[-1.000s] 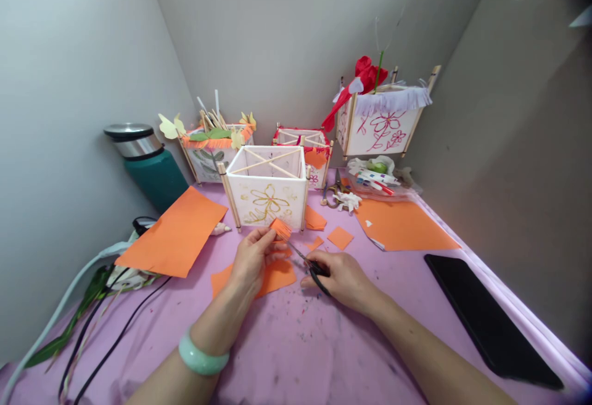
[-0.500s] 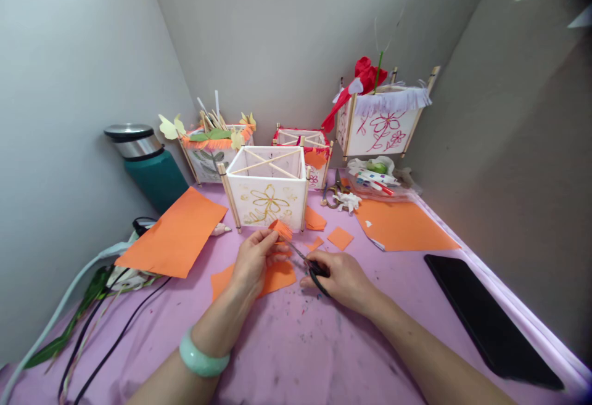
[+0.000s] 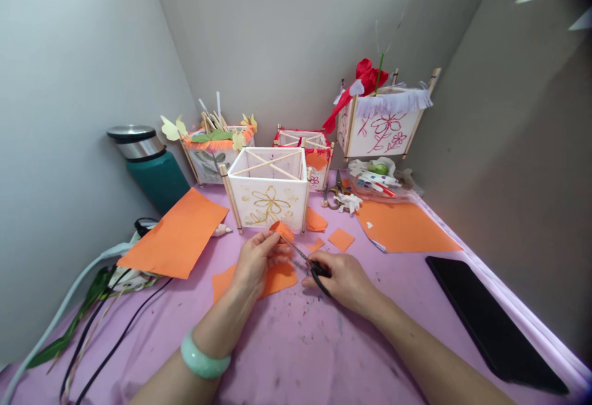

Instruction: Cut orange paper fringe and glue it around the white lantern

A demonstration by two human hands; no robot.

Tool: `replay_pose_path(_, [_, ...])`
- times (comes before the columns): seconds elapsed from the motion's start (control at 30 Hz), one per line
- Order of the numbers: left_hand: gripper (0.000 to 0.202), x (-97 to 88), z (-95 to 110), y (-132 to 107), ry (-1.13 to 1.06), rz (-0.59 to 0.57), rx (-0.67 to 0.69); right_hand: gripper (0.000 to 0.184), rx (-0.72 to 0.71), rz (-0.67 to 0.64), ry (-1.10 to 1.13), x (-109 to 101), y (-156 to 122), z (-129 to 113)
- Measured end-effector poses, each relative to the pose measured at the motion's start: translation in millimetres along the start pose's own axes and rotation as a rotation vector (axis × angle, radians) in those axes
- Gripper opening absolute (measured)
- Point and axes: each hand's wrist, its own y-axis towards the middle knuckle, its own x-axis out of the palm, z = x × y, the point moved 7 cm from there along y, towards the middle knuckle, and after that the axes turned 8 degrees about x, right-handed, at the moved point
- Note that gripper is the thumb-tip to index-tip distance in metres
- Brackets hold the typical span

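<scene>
My left hand pinches a small curled piece of orange paper between thumb and fingers. My right hand is closed on the black handles of a pair of scissors, whose thin blades reach left to the paper's edge. A torn orange paper sheet lies on the pink cloth under my left hand. Just beyond both hands stands a white square paper lantern with bamboo sticks and a gold flower drawing.
Orange sheets lie left and right, with small orange scraps between. Decorated lanterns stand behind. Also there are a teal bottle, a bag of markers, a black tablet and dark cables.
Both hands have shifted only slightly. The scissors' blades stay at the orange piece, which looks a little more curled. The view has moved slightly.
</scene>
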Motion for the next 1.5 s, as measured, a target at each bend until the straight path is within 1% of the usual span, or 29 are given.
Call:
replay_pose_path(0.3, [0.011,0.0,-1.8,1.7,0.009,-0.005,-0.010,0.024,0.012,0.001,-0.004,0.2,-0.1,-1.2])
replay_pose_path(0.53, [0.012,2.3,-4.7,0.0,0.022,-0.039,-0.020,0.024,0.016,-0.008,0.003,0.6,0.7,-1.7])
replay_pose_path(0.87, [0.012,1.2,-6.3,1.7,0.027,-0.023,-0.017,0.025,0.012,0.012,0.009,2.0,0.5,1.0])
replay_pose_path(1.5, [0.012,1.7,-6.2,1.1,0.048,-0.009,-0.018,0.023,0.026,0.007,0.001,2.1,2.0,0.8])
